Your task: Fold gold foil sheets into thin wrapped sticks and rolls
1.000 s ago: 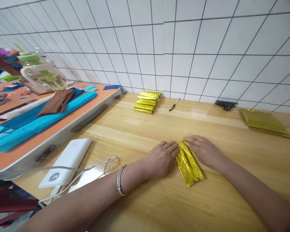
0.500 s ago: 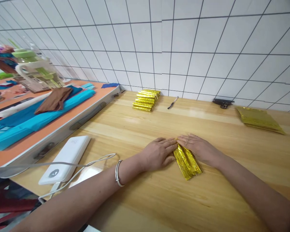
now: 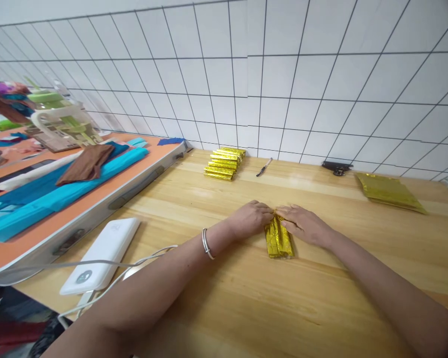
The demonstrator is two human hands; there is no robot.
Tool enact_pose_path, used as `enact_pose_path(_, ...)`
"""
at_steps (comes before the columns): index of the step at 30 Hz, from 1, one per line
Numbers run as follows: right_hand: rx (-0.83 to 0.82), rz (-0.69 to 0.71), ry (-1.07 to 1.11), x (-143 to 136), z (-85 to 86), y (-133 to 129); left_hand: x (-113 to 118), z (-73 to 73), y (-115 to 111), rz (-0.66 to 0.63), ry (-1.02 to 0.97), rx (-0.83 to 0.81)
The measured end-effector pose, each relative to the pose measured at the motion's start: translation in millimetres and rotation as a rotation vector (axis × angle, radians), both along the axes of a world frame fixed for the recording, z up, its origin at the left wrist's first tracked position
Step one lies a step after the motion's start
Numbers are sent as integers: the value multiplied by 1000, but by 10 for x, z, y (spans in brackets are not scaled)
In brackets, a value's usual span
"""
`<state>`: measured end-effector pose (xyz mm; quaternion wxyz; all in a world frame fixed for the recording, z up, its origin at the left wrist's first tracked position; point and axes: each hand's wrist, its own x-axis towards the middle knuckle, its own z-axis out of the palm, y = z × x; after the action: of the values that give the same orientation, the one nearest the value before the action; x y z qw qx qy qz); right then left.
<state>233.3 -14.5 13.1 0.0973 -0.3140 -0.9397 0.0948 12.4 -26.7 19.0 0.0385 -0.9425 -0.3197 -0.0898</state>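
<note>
A sheet of shiny gold foil [image 3: 278, 241], gathered into lengthwise pleats, lies on the wooden table between my hands. My left hand [image 3: 251, 219], with a silver bangle on its wrist, has its fingers curled at the far left edge of the foil; its thumb is mostly hidden. On the other side, my right hand [image 3: 302, 223] holds the far right part, fingers stretched over the far edge and thumb lying on the foil. The fingertips of both hands nearly meet at the top of the pleats.
Folded gold foil strips [image 3: 224, 164] lie in a row near the tiled wall, beside a pen [image 3: 264, 167]. Further right are a black clip [image 3: 338, 167] and a flat gold stack [image 3: 390, 191]. At left are a white power bank [image 3: 102, 256] with a cable, and an orange board [image 3: 134, 184] bearing blue paper.
The pleated foil has turned more upright and looks narrower. My left hand has moved up to its far edge, fingers now more curled. The camera view has tilted up slightly.
</note>
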Motion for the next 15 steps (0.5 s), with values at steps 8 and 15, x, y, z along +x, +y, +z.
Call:
enact_pose_path(8,9,-38,-49,63,-215,-115,-9,-99,-283,80,-91,-121)
enact_pose_path(15,-130,88,-119,168,-105,-63,-79,-119,-288,27,-45,-218)
